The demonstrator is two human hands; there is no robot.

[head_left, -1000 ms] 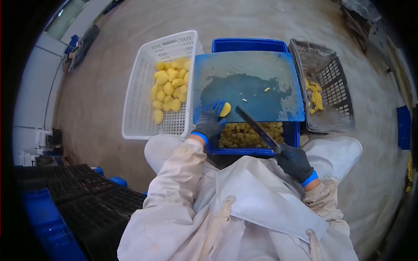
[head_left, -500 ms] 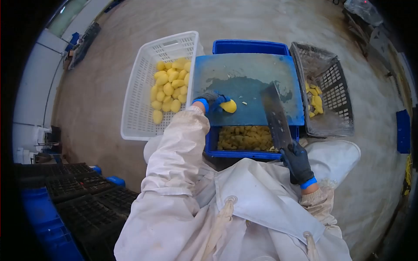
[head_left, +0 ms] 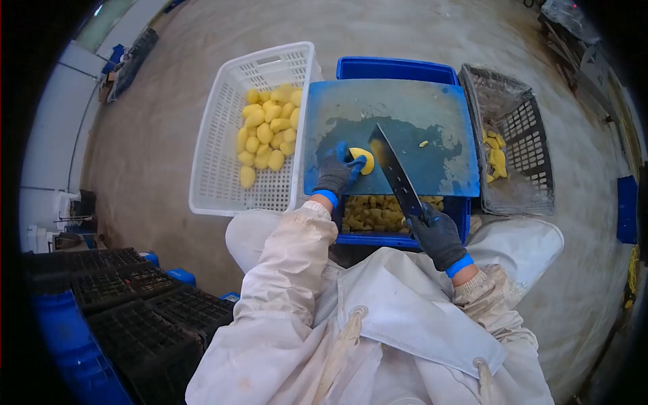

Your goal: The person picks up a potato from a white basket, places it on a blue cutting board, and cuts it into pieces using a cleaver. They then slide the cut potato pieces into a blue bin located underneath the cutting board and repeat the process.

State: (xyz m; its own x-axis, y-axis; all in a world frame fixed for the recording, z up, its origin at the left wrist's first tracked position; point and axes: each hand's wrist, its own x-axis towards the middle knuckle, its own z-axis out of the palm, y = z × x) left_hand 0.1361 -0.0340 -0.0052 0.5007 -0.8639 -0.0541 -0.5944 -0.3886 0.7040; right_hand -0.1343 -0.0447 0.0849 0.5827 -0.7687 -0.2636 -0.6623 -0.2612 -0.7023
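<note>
My left hand, in a dark glove with blue fingertips, grips a peeled potato on the blue cutting board. The potato's right side shows a flat yellow face. My right hand, in a dark glove, is closed around the handle of a large cleaver. Its blade slants up and left over the board, just right of the potato and apart from it. A small pale scrap lies on the board to the right of the blade.
On the left stands a white crate of peeled potatoes. Under the board, a blue bin holds many cut pieces. A dark crate with yellow pieces is at right. Black crates are stacked lower left.
The cleaver has swung left from the board's right side to beside the potato. My left hand has shifted slightly right and its grip now covers the potato's left side.
</note>
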